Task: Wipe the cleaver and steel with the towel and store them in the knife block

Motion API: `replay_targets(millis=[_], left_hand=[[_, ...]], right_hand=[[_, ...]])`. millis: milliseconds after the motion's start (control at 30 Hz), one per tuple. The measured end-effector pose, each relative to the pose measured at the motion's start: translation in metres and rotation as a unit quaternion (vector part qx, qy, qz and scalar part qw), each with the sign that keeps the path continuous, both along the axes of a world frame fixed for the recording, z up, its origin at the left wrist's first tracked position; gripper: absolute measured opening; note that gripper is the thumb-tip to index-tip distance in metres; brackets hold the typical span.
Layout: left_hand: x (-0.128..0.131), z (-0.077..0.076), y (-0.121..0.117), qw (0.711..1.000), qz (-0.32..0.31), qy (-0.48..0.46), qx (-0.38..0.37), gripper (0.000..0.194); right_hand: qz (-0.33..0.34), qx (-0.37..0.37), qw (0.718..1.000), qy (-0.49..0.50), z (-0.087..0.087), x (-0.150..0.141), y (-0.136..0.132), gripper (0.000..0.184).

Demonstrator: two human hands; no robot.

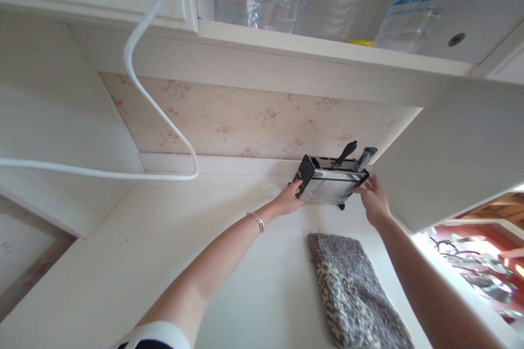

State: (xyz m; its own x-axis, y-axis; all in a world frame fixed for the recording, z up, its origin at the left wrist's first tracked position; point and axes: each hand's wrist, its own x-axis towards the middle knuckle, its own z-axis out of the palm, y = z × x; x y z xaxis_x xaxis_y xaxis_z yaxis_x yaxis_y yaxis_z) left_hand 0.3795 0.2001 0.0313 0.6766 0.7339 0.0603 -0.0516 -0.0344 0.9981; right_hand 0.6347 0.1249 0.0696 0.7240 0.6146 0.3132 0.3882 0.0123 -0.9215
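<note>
A knife block (333,190) with a silvery front and black ends stands at the back of the white surface, near the right-hand panel. Two handles stick up from its top: a slim black one (347,152) and a wider one (365,158). My left hand (290,198), below a silver bracelet (256,222), grips the block's left end. At the opposite end my right hand (373,199) has its thumb and fingers closed on the corner; part of those fingers is hidden. Nearer to me lies a folded grey patterned cloth (358,289).
Overhead, a cabinet shelf (327,46) holds several plastic bottles (426,5). A white cable (141,84) loops down at the left. Floral wallpaper (245,120) covers the back wall, with white side panels (446,147) around it. Shiny metal items (478,267) show at the right.
</note>
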Motion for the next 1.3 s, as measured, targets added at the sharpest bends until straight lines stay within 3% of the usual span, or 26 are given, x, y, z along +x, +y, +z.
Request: replay_targets(millis=[100,167,233,367,433,533,733,867,967,1033,1100,1200,1300], left_hand=[[-0.040,-0.006,-0.019,0.999,0.017,0.036,-0.021,0.057],[-0.078,-0.011,-0.039,0.997,0.022,0.057,-0.038,0.040],[-0.119,-0.016,-0.061,0.996,0.023,0.070,-0.053,0.028],[-0.190,-0.030,-0.105,0.993,0.017,0.067,-0.097,0.019],[-0.214,-0.038,-0.122,0.990,0.044,0.058,-0.123,0.018],[-0.238,-0.044,-0.136,0.984,0.084,0.045,-0.152,0.018],[-0.254,-0.048,-0.137,0.979,0.106,0.013,-0.173,0.022],[-0.257,-0.055,-0.137,0.974,0.119,0.013,-0.190,0.022],[-0.256,-0.059,-0.138,0.974,0.134,0.034,-0.182,0.021],[-0.254,-0.061,-0.138,0.972,0.148,0.036,-0.181,0.018],[-0.252,-0.064,-0.138,0.968,0.169,0.031,-0.181,0.015],[-0.249,-0.069,-0.137,0.965,0.198,0.028,-0.167,0.015],[-0.248,-0.071,-0.137,0.971,0.193,0.032,-0.139,0.020]], right_hand=[[-0.047,-0.098,0.990,-0.090,-0.030,-0.030,-0.034,0.063],[0.025,-0.150,0.973,-0.172,-0.056,-0.065,-0.068,0.055],[0.088,-0.209,0.939,-0.258,-0.083,-0.102,-0.105,0.055],[0.116,-0.264,0.867,-0.406,-0.121,-0.147,-0.161,0.055],[0.121,-0.265,0.843,-0.452,-0.130,-0.143,-0.173,0.054],[0.112,-0.268,0.829,-0.479,-0.136,-0.113,-0.177,0.053],[0.150,-0.264,0.816,-0.492,-0.142,-0.047,-0.172,0.055],[0.116,-0.244,0.818,-0.508,-0.132,-0.056,-0.164,0.057],[0.062,-0.184,0.840,-0.506,-0.124,-0.105,-0.152,0.050],[0.080,-0.163,0.863,-0.471,-0.125,-0.154,-0.141,0.042],[0.169,-0.181,0.868,-0.429,-0.130,-0.209,-0.127,0.035],[0.281,-0.172,0.847,-0.417,-0.135,-0.288,-0.108,0.036],[0.346,-0.156,0.840,-0.389,-0.132,-0.340,-0.097,0.043]])
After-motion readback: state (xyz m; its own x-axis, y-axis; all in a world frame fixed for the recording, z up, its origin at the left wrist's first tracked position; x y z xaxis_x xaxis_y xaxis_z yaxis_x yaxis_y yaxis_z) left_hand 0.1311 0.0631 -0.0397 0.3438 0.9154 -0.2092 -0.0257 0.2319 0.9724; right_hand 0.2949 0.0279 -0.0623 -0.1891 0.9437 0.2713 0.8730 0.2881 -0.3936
